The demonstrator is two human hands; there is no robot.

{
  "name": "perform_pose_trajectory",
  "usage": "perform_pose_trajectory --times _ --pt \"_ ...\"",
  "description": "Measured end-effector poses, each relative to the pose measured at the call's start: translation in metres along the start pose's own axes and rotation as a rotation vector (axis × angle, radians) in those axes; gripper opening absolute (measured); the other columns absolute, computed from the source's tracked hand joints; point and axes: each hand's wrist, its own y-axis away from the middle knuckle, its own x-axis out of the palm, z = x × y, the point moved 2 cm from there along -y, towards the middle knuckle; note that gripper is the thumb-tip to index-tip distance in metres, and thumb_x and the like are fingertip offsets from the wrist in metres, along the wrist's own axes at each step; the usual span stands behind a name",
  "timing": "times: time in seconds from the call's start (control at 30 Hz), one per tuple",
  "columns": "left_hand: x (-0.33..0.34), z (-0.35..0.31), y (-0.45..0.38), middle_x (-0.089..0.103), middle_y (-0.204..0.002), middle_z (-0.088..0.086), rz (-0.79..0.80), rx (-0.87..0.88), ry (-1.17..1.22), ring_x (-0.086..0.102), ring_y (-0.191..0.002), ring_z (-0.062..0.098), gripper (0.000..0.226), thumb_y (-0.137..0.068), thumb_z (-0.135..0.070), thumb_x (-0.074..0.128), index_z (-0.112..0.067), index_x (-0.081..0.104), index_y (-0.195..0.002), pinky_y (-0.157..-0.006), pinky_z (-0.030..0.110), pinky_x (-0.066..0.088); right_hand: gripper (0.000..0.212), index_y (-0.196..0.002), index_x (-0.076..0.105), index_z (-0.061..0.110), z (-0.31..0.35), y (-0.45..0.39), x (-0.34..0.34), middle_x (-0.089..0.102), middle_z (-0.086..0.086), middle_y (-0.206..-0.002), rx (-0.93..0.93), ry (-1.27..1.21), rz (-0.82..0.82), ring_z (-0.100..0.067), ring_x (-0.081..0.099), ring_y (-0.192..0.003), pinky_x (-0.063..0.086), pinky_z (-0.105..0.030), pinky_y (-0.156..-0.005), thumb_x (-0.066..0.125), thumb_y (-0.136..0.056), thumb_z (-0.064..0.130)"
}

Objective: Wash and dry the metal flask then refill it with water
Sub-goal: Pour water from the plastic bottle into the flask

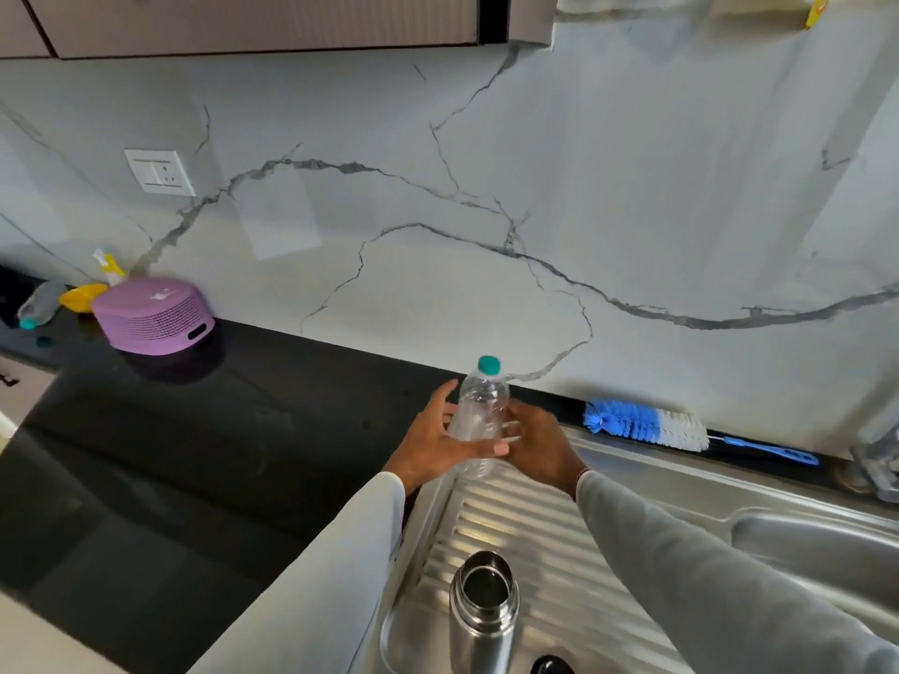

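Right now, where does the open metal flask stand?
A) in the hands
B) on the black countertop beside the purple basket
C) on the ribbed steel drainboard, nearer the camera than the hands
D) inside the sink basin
C: the metal flask stands upright, mouth open, on the ribbed drainboard, while the hands are farther back around the clear plastic bottle.

Soft even daylight; glare on drainboard [525, 522]; edges bowed, blurry.

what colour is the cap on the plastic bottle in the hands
Teal green; the cap tops the clear plastic bottle, seen in the head view.
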Motion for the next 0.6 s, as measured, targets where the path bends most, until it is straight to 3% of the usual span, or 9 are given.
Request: perform_pose_trajectory --times 0.1,0.27,0.6 --pt "-0.016 0.018 -0.002 0.041 -0.153 -0.001 -0.025 -0.092 -0.077 0.041 -0.136 0.015 0.127 -0.056 -0.057 0.094 -0.033 0.024 -0.159 -0.111 0.039 0.041 0.057 -0.120 0.066 0.022 -0.006 -0.038 -0.011 0.072 0.010 -0.107 0.087 -0.001 -0.069 -0.004 0.070 -0.091 0.050 -0.011 -0.074 0.090 -0.072 0.039" --pt "-0.034 0.038 -0.021 0.043 -0.153 -0.004 -0.066 -0.149 -0.191 0.043 -0.135 0.014 0.123 -0.053 -0.063 0.094 -0.040 0.030 -0.155 -0.112 0.041 0.042 0.072 -0.134 0.058 0.017 -0.024 -0.106 -0.011 0.066 0.000 -0.129 0.199 -0.013 -0.152 -0.019 0.064 -0.112 0.047 -0.030 -0.098 0.088 -0.073 0.041" --pt "-0.045 0.044 -0.072 0.044 -0.154 -0.001 -0.121 -0.187 -0.500 0.041 -0.142 0.022 0.119 -0.058 -0.069 0.088 -0.034 0.029 -0.156 -0.116 0.051 0.041 0.070 -0.135 0.053 0.010 -0.058 -0.173 0.007 0.065 -0.008 -0.131 0.216 0.078 -0.186 -0.028 0.061 -0.117 0.048 -0.039 -0.103 0.085 -0.079 0.038"
